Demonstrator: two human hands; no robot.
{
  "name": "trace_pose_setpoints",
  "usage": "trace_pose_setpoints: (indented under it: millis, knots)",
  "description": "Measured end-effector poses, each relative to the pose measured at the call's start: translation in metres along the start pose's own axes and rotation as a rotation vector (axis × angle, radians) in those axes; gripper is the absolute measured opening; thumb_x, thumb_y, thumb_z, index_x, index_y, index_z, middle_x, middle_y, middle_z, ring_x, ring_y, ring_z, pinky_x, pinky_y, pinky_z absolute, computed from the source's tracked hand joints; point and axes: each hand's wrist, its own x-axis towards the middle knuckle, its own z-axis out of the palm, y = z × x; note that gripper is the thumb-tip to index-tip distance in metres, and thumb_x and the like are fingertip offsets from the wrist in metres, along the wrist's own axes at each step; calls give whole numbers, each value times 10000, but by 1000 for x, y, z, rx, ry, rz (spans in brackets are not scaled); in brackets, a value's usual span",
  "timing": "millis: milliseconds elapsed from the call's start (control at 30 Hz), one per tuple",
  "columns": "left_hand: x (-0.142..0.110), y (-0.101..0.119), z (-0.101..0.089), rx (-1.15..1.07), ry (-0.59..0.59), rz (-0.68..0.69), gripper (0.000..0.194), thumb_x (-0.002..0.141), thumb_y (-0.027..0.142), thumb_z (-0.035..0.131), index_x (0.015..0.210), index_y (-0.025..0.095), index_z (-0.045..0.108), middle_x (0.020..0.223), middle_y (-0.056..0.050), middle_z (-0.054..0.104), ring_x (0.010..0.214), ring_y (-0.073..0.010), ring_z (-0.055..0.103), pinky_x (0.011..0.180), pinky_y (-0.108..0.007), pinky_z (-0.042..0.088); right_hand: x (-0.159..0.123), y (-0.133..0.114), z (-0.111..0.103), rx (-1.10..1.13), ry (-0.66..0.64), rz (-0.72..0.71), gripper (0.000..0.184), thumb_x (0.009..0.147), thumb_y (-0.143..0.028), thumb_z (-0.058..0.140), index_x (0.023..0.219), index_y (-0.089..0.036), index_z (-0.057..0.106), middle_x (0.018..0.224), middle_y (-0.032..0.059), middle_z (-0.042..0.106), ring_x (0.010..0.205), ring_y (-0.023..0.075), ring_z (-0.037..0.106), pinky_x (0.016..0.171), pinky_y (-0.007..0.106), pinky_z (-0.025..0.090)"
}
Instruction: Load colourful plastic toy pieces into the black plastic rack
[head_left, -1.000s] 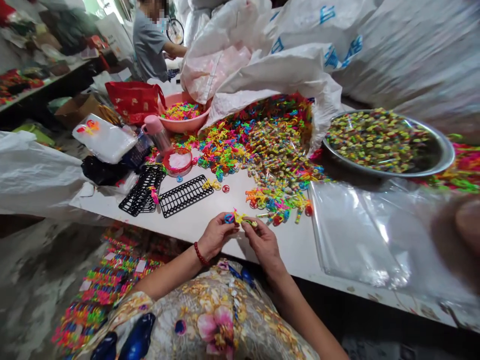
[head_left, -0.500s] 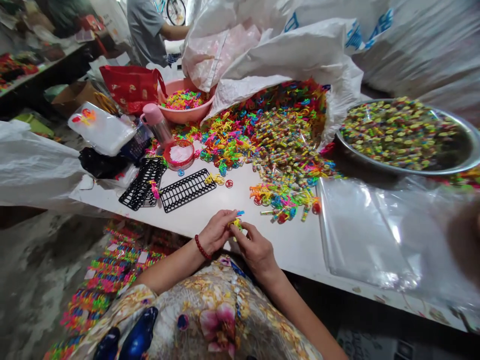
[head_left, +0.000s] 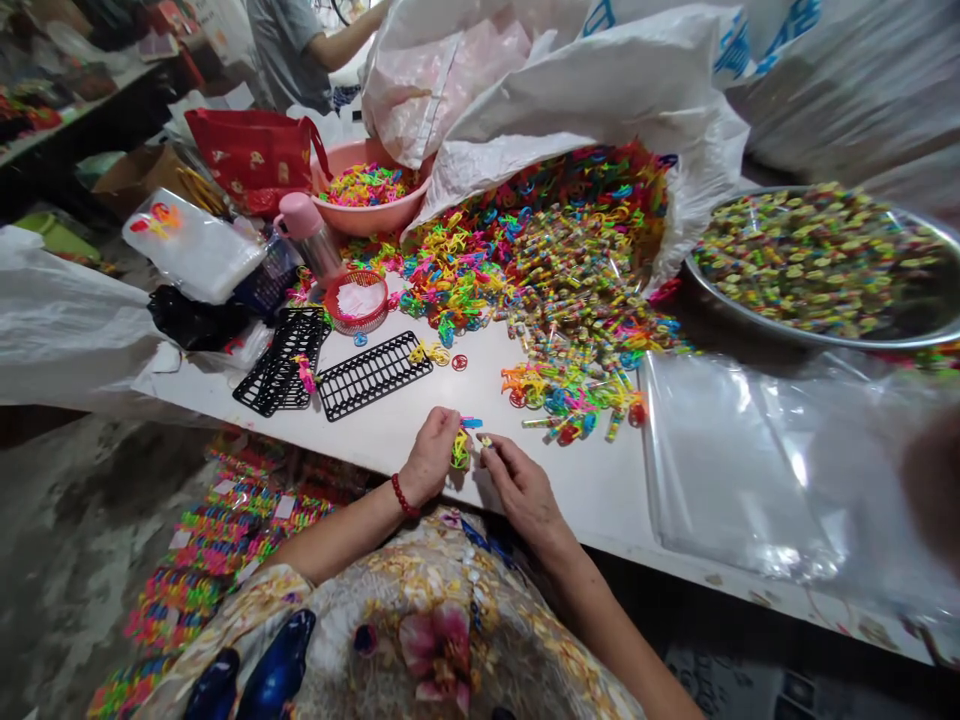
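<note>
My left hand [head_left: 433, 457], a red bead bracelet at its wrist, is closed on small coloured plastic pieces [head_left: 460, 450], yellow-green with a blue one sticking out on top. Just to the right, my right hand [head_left: 523, 487] pinches a small pale piece [head_left: 486, 442] between thumb and fingertips. The two hands are a little apart, above the table's front edge. Beyond them lie a black plastic rack [head_left: 375, 376] with long slots, a yellow piece at its corner, and a small red ring-shaped piece [head_left: 460, 362].
A heap of coloured plastic pieces [head_left: 457, 270] and filled clear tubes [head_left: 570, 285] spills from a white sack [head_left: 600, 90]. A metal basin [head_left: 810, 340] of tubes stands right, near clear plastic bags [head_left: 727, 470]. A red basket [head_left: 356, 318] and pink-lidded flask [head_left: 304, 225] stand left. Another person [head_left: 289, 50] is behind.
My hands have drawn apart; the right has moved slightly right and down with a small pale piece in its fingertips. The left still grips the coloured pieces. The view has shifted slightly.
</note>
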Motion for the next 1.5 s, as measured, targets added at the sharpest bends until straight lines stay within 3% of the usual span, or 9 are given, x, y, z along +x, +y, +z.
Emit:
trace_pose_setpoints:
  millis: [100, 300, 533, 767, 1067, 1167, 1300, 1400, 1500]
  knots:
    - [0, -2, -2, 108, -24, 14, 548, 789, 737, 586, 865, 213, 444, 589, 81, 496, 435, -76, 420, 422, -210, 352, -1, 4, 4, 42, 25, 39, 323, 939, -459, 524, 1101, -195, 613, 892, 46, 713, 807, 192, 672, 755, 309, 527]
    - [0, -5, -6, 349, -34, 147, 505, 870, 698, 506, 832, 195, 492, 675, 40, 496, 591, -97, 458, 549, -223, 371, -3, 2, 5, -26, 48, -3, 243, 924, -439, 557, 957, -205, 618, 868, 34, 705, 765, 179, 648, 718, 294, 502]
    - [1, -5, -9, 561, -45, 202, 323, 978, 498, 434, 841, 208, 470, 668, 41, 481, 616, -120, 458, 596, -244, 346, -7, 0, 4, -24, 77, -69, 198, 932, -379, 565, 982, -204, 642, 890, 37, 717, 792, 176, 665, 734, 275, 508]
    - [-1, 10, -5, 815, -62, 237, 181, 974, 342, 448, 834, 228, 436, 681, 29, 507, 629, -151, 481, 629, -275, 326, -7, 4, 6, 5, 90, -117, 187, 918, -363, 585, 961, -204, 676, 864, 33, 722, 761, 170, 661, 712, 266, 516]
    - [3, 5, -9, 671, -37, 232, 236, 925, 376, 531, 753, 224, 477, 624, 41, 485, 595, -141, 444, 593, -250, 301, -11, -5, 10, -86, 28, -104, 202, 931, -356, 523, 927, -222, 674, 862, 55, 738, 773, 202, 674, 736, 319, 539]
    - [10, 2, -5, 668, -33, 236, 227, 942, 377, 512, 776, 224, 485, 633, 40, 486, 604, -143, 452, 606, -250, 324, -6, -1, 3, -118, -1, -140, 228, 955, -353, 496, 1010, -224, 675, 944, 63, 743, 845, 207, 684, 792, 333, 544]
    - [19, 8, 3, 756, 30, 373, 134, 969, 332, 465, 914, 232, 534, 806, -24, 564, 733, -180, 527, 721, -290, 409, 13, 15, -7, -341, 111, -243, 268, 970, -350, 492, 1096, -212, 684, 1017, 102, 735, 932, 250, 655, 888, 410, 516]
    - [8, 19, -11, 815, 48, 481, 99, 929, 313, 534, 926, 228, 585, 972, -78, 598, 875, -206, 557, 793, -305, 435, 23, 25, -7, -547, 196, -328, 293, 967, -320, 499, 1165, -189, 670, 1063, 131, 716, 970, 285, 609, 918, 478, 489]
    - [-30, 30, -38, 874, -141, 334, 195, 883, 349, 617, 735, 224, 594, 756, -21, 589, 692, -170, 526, 692, -281, 438, 11, 26, -10, -665, 268, -433, 351, 944, -291, 530, 1263, -175, 619, 1220, 166, 649, 1087, 318, 574, 955, 531, 480]
